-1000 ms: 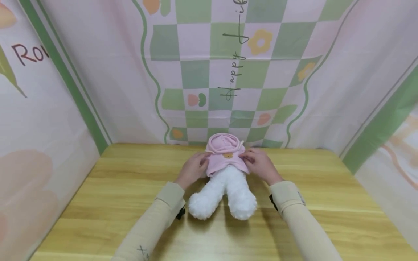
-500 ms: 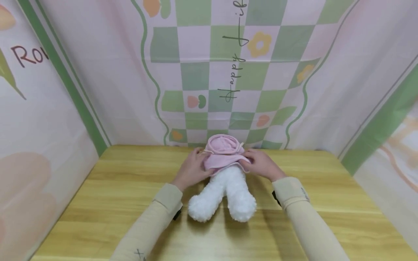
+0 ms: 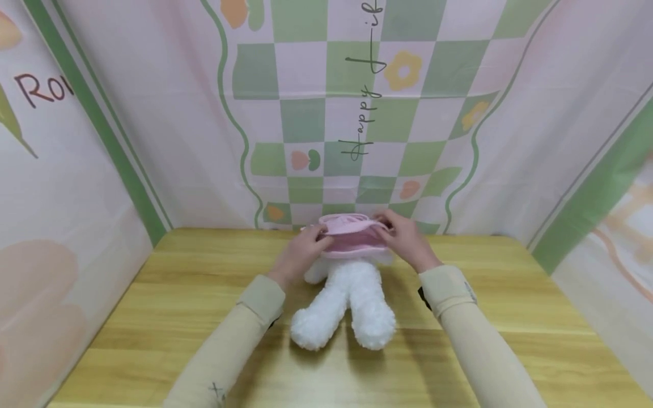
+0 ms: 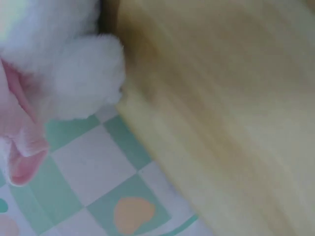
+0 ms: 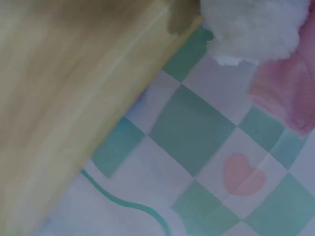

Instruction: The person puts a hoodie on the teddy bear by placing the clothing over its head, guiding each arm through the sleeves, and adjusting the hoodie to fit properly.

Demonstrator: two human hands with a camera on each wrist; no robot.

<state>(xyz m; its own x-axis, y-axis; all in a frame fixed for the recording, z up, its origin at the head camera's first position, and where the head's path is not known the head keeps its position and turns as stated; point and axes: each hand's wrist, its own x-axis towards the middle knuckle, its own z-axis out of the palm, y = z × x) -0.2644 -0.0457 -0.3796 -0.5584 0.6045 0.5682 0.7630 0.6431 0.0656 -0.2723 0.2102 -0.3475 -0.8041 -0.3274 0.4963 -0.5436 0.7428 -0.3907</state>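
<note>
Grip: left hand and right hand pinch the pink garment over a white plush toy, near the desk's far edge. Backdrop reads "Happy".

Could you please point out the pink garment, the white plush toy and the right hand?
Pink garment [image 3: 356, 242], head view: inside, below the lifted hem.
White plush toy [image 3: 352, 282], head view: where the legs meet.
Right hand [image 3: 407, 240], head view: its back.
</note>
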